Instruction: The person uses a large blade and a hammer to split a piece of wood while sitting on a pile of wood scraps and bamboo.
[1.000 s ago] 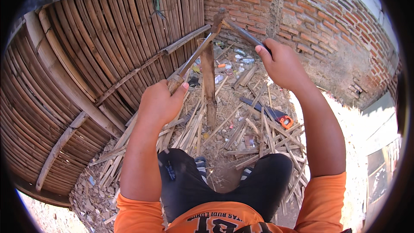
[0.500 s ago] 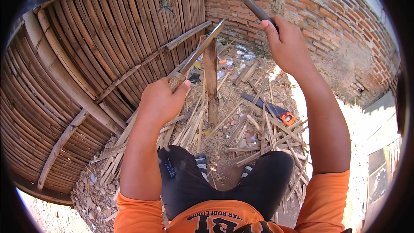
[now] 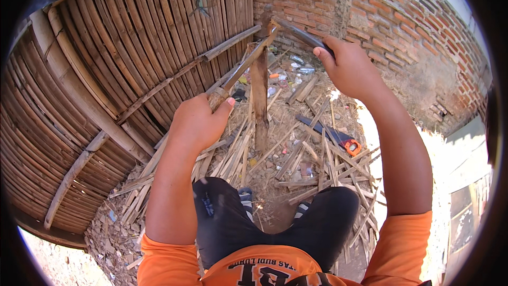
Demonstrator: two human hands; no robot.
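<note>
My left hand (image 3: 197,122) is closed around the wooden handle of a machete (image 3: 244,67), its long blade slanting up and away to the right. The blade lies across the top of an upright wooden post (image 3: 260,95). My right hand (image 3: 350,69) is wrapped round the dark handle of a hammer (image 3: 302,35). The hammer's rusty-looking head is at the blade's far end, over the post; whether they touch I cannot tell.
A handsaw (image 3: 330,135) with an orange and black handle lies among wooden strips (image 3: 338,167) to the right. A bamboo slat wall (image 3: 121,47) rises on the left, a brick wall (image 3: 402,26) behind. Litter (image 3: 299,66) is scattered beyond the post.
My right hand has swung the hammer down, bringing its head from high by the brick wall to the machete blade's far end. My left hand and the machete have hardly moved.
</note>
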